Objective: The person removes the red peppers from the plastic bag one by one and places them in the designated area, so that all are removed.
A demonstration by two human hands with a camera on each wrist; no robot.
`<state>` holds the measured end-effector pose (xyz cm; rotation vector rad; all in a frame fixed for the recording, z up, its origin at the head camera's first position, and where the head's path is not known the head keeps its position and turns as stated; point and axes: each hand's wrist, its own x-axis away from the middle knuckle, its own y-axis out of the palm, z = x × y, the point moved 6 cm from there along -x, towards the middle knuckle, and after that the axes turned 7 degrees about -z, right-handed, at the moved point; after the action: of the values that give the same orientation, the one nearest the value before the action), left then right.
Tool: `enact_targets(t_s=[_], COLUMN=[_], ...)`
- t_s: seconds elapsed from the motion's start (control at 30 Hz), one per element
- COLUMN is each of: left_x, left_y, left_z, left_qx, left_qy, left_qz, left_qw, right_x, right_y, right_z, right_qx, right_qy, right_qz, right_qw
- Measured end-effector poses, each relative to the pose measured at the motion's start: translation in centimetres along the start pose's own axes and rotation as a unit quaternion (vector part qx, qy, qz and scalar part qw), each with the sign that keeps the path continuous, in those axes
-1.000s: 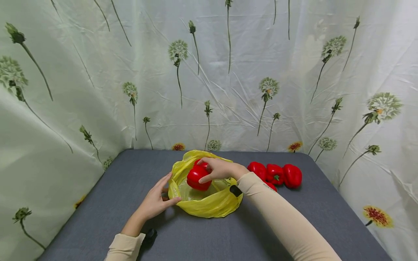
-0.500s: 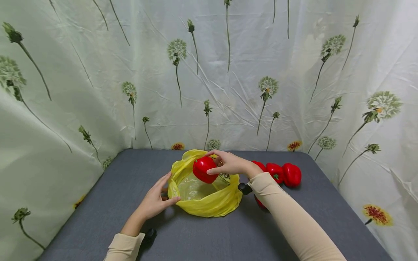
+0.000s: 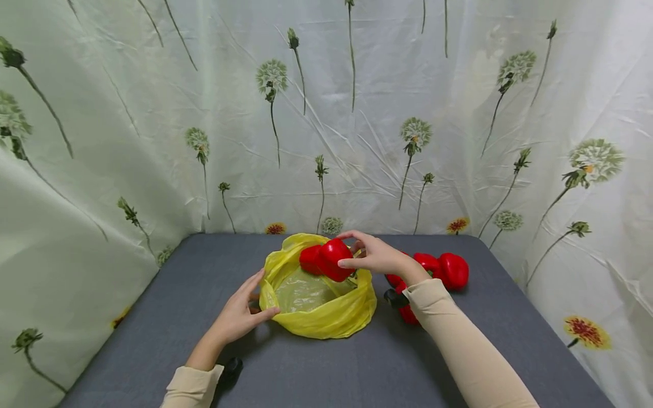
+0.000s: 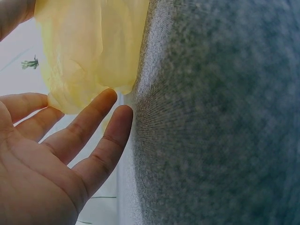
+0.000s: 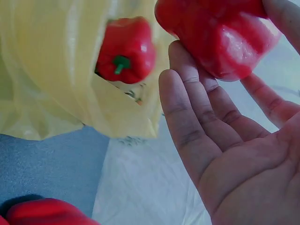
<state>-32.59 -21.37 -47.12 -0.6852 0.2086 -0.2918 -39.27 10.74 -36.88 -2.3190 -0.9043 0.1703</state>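
Note:
A yellow plastic bag (image 3: pixel 326 323) stands with its mouth spread wide on the table. Over its right rim my right hand (image 3: pixel 380 256) grips a red bell pepper (image 3: pixel 335 260), fingers and thumb around it. Another red bell pepper (image 3: pixel 309 259) is inside the bag at the back; the right wrist view shows this bagged pepper (image 5: pixel 126 49) with its green stem, beside the held pepper (image 5: pixel 220 35). My left hand (image 3: pixel 237 311) rests against the bag's left side, thumb near the front rim. In the left wrist view its fingers are spread and fairly straight, touching the yellow plastic (image 4: pixel 89 51).
Several more red bell peppers (image 3: pixel 453 271) lie on the grey table (image 3: pixel 326 379) to the right of the bag, partly hidden behind my right wrist. A pale curtain (image 3: pixel 316 113) printed with dandelions hangs along the back and sides.
My right hand has moved right and slightly up with the gripped pepper, from within the bag's mouth to its right rim. The left hand stays against the bag.

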Motion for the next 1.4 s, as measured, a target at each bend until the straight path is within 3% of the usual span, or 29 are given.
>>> enact_targets(t_s=[0.37,1.07,1.4], left_x=[0.1,0.1,0.1], left_y=[-0.2,-0.3,-0.3], left_z=[0.1,0.3,0.3], left_qx=[-0.002,-0.001,-0.005], left_qy=[0.0,-0.009,-0.005], left_qz=[0.0,-0.003,-0.001], left_qw=[1.0,1.0,1.0], right_x=[3.1,10.0,13.0], right_y=[-2.2,-4.8,-5.8], right_z=[1.6,6.5,8.9], right_qx=[-0.061,-0.072,-0.083], right_qy=[0.011,0.064,0.076], right_qz=[0.061,0.131,0.142], right_qw=[0.9962,0.9867,0.9834])
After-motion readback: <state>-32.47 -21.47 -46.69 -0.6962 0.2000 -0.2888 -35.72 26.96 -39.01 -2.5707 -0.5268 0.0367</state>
